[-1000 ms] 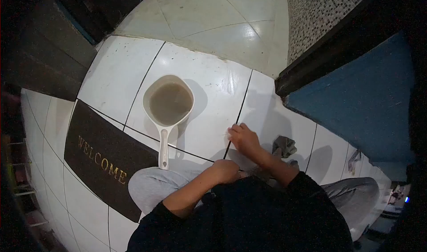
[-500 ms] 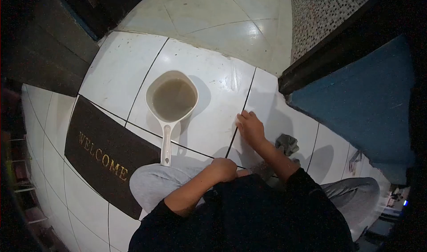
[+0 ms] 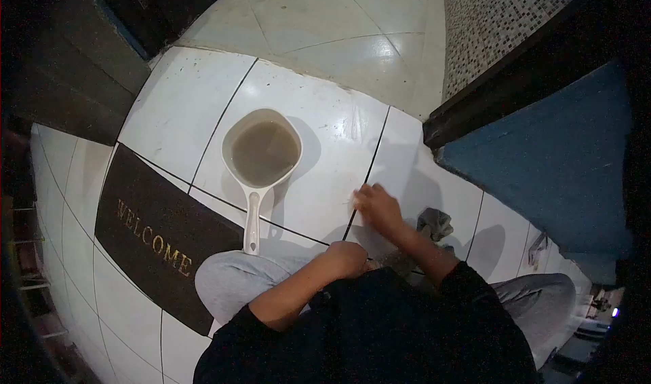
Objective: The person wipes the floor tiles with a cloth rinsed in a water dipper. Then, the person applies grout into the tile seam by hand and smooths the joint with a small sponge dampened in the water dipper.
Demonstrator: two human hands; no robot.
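Reaching over white tiles (image 3: pixel 322 187), right hand (image 3: pixel 378 209)

Bare tile (image 3: pixel 322 170) between dipper (image 3: pixel 253 199) and right hand (image 3: pixel 378 209); cloth (image 3: pixel 435 222) obstructs farther right.

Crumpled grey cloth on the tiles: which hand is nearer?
Right. The right hand is just left of the cloth; the left hand is farther left and lower in the picture.

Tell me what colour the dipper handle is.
The dipper handle is white, best seen in the head view.
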